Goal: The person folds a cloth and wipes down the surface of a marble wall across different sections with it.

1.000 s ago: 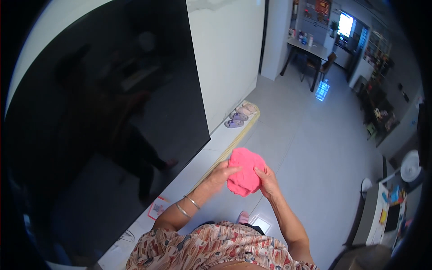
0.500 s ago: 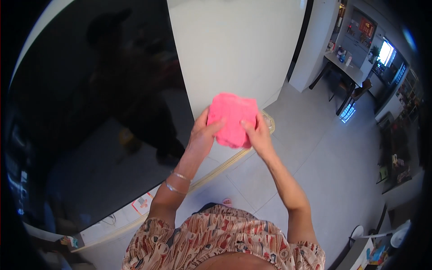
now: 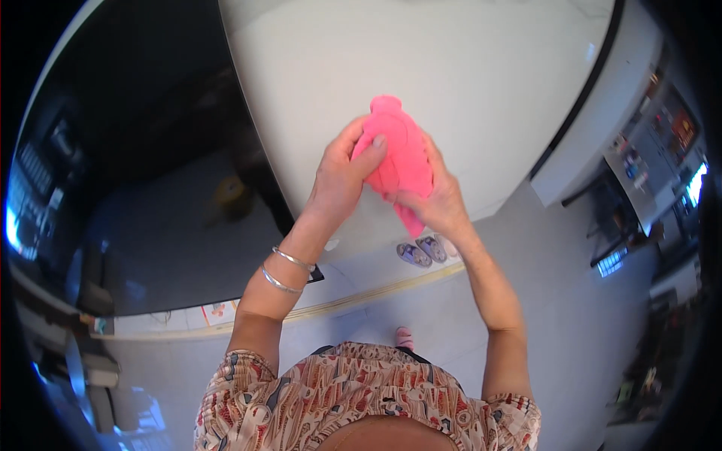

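Observation:
A bright pink cloth point(image 3: 402, 154), bunched and folded over on itself, is held up in front of me between both hands. My left hand point(image 3: 347, 167) grips its left side, the thumb pressed on the front face. Around the lower right edge, my right hand point(image 3: 436, 199) is closed, with some fingers hidden behind the fabric. One corner of the cloth hangs below the right hand, and a small rounded fold sticks up at its top. Two silver bangles point(image 3: 283, 279) circle my left wrist and forearm.
Beyond the cloth stands a pale glossy wall panel point(image 3: 451, 60). A large black reflective screen point(image 3: 150, 150) fills the left. Grey slippers point(image 3: 414, 254) sit on a low ledge point(image 3: 361, 295) below. At the far right is a table point(image 3: 630, 192) with things on it.
Both hands have lifted the cloth higher. It has gone from a neat squarish bundle to a looser, tilted shape with a hanging corner. My view has swung, showing more wall panel and the slippers.

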Tool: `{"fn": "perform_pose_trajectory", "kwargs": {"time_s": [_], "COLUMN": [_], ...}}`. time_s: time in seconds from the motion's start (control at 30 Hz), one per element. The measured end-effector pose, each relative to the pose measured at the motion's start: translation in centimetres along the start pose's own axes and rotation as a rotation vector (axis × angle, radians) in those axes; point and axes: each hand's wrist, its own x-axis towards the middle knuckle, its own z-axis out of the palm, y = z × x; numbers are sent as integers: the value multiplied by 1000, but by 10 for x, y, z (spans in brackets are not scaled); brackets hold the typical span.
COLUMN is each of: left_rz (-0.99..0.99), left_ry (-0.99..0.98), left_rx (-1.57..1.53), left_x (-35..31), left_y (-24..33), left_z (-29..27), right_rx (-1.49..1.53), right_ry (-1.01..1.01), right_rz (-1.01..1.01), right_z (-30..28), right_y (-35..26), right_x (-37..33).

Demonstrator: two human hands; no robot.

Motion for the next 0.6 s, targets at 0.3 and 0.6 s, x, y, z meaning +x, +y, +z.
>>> {"fn": "perform_pose_trajectory", "kwargs": {"time_s": [0.3, 0.6], "left_rz": [857, 1606], "left_ry": [147, 512], "left_rx": [212, 1368], "left_x": [143, 187], "left_y": [132, 131], "left_z": [57, 9], "right_rx": [-315, -919], "right_ry": [300, 358], "right_rz": [-1185, -1343], "right_z": [-75, -54], "right_y": [-125, -141], "right_x": [206, 258]}}
